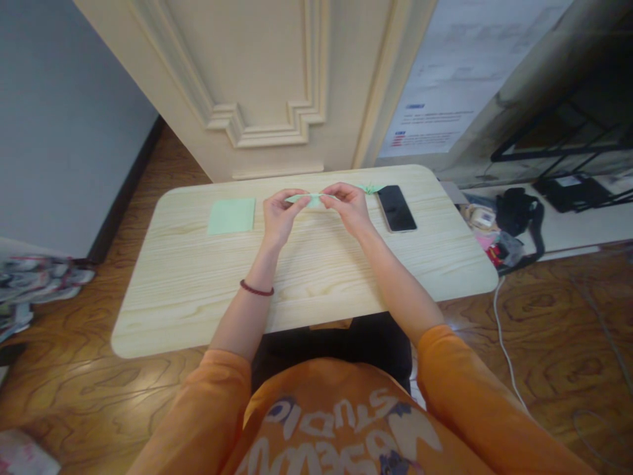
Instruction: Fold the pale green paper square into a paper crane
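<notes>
My left hand (279, 214) and my right hand (349, 208) meet above the light wood-grain table (198, 290), their fingertips pinching a narrow strip of folded pale green paper (311, 199) from either side. A pointed green paper tip (373, 189) shows behind my right hand, and I cannot tell whether it belongs to the same piece. To the left of my left hand lies a flat square of pale green paper (231, 216). A black smartphone (397, 208) rests just right of my right hand. A dark red bead bracelet (256, 288) circles my left wrist.
The table's far edge stands against a cream panelled door (262, 79). Right of the table are a black bag with a strap (519, 214) and small packets. A white cable (500, 330) runs across the wooden floor (544, 316). Crumpled printed cloth (34, 284) lies at the left.
</notes>
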`<state>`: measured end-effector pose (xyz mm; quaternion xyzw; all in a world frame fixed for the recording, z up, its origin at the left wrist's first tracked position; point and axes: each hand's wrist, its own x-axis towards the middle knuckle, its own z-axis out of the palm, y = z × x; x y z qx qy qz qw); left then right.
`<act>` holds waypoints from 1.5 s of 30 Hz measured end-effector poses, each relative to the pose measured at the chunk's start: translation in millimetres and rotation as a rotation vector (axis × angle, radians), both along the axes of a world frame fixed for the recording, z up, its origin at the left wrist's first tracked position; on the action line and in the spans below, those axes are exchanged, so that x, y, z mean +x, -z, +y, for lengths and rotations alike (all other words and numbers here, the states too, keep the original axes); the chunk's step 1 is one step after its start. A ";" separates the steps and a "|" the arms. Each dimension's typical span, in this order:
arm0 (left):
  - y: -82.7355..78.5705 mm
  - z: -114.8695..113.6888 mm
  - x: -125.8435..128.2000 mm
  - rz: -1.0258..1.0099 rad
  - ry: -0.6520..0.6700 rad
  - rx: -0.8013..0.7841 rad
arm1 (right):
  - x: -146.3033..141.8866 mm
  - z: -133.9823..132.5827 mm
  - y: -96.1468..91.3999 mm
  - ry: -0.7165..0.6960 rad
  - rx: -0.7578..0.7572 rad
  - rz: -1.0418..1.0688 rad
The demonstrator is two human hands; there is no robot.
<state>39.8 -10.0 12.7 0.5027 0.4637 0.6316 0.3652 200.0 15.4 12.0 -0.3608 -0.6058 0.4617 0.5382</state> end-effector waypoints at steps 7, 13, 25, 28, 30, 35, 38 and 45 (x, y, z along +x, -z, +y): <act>0.2 -0.4 0.3 0.007 -0.007 0.034 | -1.3 0.5 0.4 0.002 -0.025 0.033; 3.0 1.5 -0.3 0.035 -0.007 0.050 | -2.3 0.1 -0.6 -0.001 -0.021 0.101; -2.1 -1.9 -1.1 0.102 0.030 0.064 | 0.1 0.3 -1.1 0.010 0.014 0.069; -4.2 -3.3 -3.0 0.144 0.050 0.055 | 0.8 -1.0 -2.9 0.000 0.011 0.056; -5.0 -3.9 -4.2 0.168 0.065 0.050 | 1.1 -2.0 -4.0 -0.004 0.007 0.047; -5.4 -3.9 -6.0 0.190 0.087 0.037 | 0.8 -3.3 -5.3 -0.024 -0.011 0.068; -5.1 -3.6 -5.6 0.193 0.088 0.047 | -0.1 -3.7 -5.5 -0.059 -0.027 0.086; -7.1 -6.1 -1.7 0.173 0.096 0.077 | -1.7 -4.8 -5.9 -0.095 -0.044 0.074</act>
